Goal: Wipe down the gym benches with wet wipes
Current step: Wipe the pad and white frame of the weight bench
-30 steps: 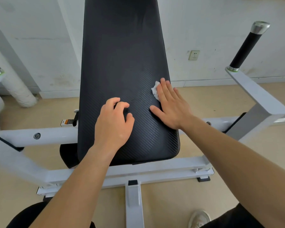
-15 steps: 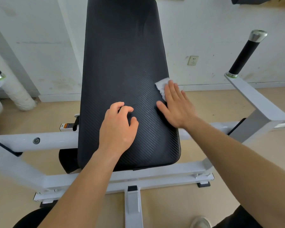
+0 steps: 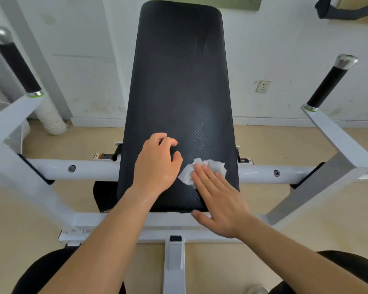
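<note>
at the far left a black foam grip with a chrome cap (image 3: 17, 64) stands on the white steel frame (image 3: 89, 167), untouched by either hand. the left hand (image 3: 157, 164) rests on the lower part of the long black ribbed vinyl bench pad (image 3: 179, 81), fingers curled under, nothing visible in them. just right of it the crumpled white wet wipe (image 3: 202, 170) lies on the pad's lower right area, pressed down by the right hand (image 3: 219, 204), whose fingers are straight and close together, thumb out past the pad's bottom edge. a faint sheen shows above the wipe, so the lower pad seems partly wiped. the upper pad looks duller and likely remains, as does the matching grip on the right (image 3: 327, 83). other benches are out of view.
</note>
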Demonstrator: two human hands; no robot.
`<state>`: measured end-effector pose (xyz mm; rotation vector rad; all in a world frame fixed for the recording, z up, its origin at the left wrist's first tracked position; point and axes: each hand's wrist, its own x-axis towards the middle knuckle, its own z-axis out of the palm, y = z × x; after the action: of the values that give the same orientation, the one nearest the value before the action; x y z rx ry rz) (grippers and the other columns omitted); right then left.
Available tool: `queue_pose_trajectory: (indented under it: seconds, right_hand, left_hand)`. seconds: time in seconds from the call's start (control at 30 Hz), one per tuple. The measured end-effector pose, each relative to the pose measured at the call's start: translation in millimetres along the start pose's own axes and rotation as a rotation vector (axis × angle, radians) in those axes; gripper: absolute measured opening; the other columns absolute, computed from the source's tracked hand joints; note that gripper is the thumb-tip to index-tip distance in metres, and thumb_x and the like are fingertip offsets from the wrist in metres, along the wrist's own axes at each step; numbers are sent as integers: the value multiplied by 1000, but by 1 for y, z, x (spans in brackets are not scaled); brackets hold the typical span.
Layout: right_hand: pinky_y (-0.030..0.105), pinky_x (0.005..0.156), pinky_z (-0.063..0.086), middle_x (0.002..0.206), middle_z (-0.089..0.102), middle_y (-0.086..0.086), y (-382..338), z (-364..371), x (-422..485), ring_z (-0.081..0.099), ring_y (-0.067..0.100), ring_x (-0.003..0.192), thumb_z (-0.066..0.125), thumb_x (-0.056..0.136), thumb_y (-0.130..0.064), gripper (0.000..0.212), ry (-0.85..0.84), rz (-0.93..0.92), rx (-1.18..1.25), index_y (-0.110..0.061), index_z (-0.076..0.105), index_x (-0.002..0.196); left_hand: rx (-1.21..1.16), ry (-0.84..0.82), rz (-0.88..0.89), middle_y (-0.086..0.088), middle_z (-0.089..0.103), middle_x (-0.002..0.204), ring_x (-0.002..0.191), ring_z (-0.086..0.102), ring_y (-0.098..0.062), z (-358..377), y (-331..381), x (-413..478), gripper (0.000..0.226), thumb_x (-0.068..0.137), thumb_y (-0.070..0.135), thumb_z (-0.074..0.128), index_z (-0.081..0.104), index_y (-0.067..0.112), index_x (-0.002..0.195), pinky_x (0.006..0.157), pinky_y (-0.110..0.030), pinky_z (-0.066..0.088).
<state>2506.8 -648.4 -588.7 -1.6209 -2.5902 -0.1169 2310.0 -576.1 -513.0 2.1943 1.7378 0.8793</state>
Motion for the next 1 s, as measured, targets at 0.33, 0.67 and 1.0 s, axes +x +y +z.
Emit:
queue_pose_trajectory:
  seconds: [0.33, 0.67, 1.0]
  right_hand:
    - [42, 127, 0, 165, -18, 1, -64, -30, 117, -20, 18, 152, 19, 102, -60, 76, -66, -209, -74, -18, -8, 160]
    - [35, 92, 50, 101, 68, -5, -145, -22, 168, 64, 21, 99, 53, 94, -19, 21, -47, -484, -147, -27, 69, 105]
    - [25, 90, 42, 106, 57, -14, -139, -46, 175, 52, 11, 100, 48, 102, -25, 25, -222, -570, -57, -34, 71, 106]
  left_hand:
    - [83, 12, -264, 8, 45, 140, 120, 51, -16, -82, -100, -60, 31, 98, 34, 53, 59, 24, 127, 89, -33, 48]
    - [-23, 167, -378, 10, 52, 132, 117, 52, -13, -151, -176, -82, 30, 99, 32, 52, 60, 25, 127, 94, -33, 46]
    - [-109, 166, -356, 12, 57, 123, 109, 54, -7, -166, -195, -84, 27, 100, 33, 53, 61, 27, 124, 90, -28, 46]
